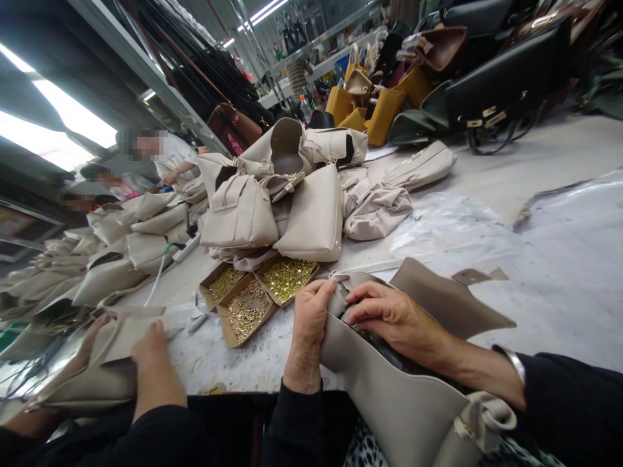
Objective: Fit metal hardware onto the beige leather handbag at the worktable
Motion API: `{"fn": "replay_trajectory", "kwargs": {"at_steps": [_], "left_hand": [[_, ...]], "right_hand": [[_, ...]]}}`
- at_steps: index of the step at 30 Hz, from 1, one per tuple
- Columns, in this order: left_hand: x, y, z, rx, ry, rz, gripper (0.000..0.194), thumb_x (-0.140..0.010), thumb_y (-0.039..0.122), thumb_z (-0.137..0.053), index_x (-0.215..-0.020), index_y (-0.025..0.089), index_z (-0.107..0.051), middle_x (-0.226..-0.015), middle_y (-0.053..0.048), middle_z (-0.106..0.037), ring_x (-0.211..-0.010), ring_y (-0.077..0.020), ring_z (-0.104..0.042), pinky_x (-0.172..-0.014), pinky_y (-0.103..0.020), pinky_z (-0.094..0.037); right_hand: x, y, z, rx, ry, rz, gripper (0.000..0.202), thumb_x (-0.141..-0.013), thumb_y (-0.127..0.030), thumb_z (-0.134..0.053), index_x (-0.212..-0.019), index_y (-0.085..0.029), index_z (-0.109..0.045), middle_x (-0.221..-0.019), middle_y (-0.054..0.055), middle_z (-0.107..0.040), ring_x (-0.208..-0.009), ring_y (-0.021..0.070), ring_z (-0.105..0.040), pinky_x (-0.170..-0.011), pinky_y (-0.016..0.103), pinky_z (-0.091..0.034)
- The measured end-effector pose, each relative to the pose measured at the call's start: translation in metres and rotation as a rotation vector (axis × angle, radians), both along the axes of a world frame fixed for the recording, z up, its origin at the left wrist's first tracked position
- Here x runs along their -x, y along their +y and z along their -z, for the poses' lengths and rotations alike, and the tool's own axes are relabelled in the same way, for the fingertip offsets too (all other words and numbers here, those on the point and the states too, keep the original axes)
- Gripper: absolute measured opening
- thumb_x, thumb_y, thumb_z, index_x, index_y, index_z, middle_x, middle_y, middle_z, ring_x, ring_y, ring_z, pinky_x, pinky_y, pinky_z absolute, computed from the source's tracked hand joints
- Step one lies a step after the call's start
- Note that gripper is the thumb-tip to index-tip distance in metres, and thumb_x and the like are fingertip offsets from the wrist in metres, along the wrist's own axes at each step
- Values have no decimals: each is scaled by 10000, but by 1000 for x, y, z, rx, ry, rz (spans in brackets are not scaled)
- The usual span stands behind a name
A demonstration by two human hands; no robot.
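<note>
A beige-grey handbag lies tilted across my lap against the table's edge, its mouth facing up. My left hand is closed on the handbag's upper left corner, thumb on top. At the mouth beside it, my right hand has its fingers bent and pinched together; what is between them is hidden. A taupe flap spreads out behind my right hand on the table. Close by on the left stand open boxes of small gold metal parts, one with round pieces and one with finer pieces.
Beige handbags are heaped behind the boxes, and more line the left side. A co-worker's hands hold another bag at left. Plastic sheeting covers the table at right. Black bags stand farther back.
</note>
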State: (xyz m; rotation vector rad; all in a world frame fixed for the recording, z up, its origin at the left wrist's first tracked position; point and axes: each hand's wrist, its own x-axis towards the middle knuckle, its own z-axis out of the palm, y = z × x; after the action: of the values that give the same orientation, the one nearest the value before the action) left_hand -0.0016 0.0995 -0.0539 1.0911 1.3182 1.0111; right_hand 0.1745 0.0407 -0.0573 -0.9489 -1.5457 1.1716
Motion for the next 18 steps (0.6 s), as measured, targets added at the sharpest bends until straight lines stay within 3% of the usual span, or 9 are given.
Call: {"fn": "replay_trajectory", "kwargs": {"at_steps": [3,7,10,18], "left_hand": [[2,-3,0,-29,51,19,333,-752,450,-801,-666,134,-740,-570,17,-557,-539,-91,-397,-526,-224,-342],[2,-6,2,-39,85,23,345,-764,460,-791,-673,133,-725,-593,9,-576,-554,-100,-427,-545,-225,-364],[0,-8,3,-38,95,22,355,-773,469,-782,-679,134,-711,-606,10,-583,-559,-101,-440,-547,-221,-370],[-7,-11,-1,-98,211,34,320,-836,439,-725,-729,138,-745,-682,-9,-638,-643,-123,-504,-616,-229,-412]], "right_hand": [[1,1,-1,69,30,-16,153,-891,-150,-681,-939,-235,-799,-923,10,-780,-852,176,-707,-824,283,-540],[2,10,4,200,161,106,56,-849,-197,-751,-903,-212,-758,-851,-14,-757,-823,174,-699,-798,275,-541],[1,14,8,177,153,127,24,-852,-205,-749,-848,-214,-770,-817,-19,-752,-807,169,-684,-807,278,-526],[-3,12,19,42,109,137,147,-897,-137,-721,-936,-251,-804,-891,-15,-778,-830,167,-696,-817,287,-529]]}}
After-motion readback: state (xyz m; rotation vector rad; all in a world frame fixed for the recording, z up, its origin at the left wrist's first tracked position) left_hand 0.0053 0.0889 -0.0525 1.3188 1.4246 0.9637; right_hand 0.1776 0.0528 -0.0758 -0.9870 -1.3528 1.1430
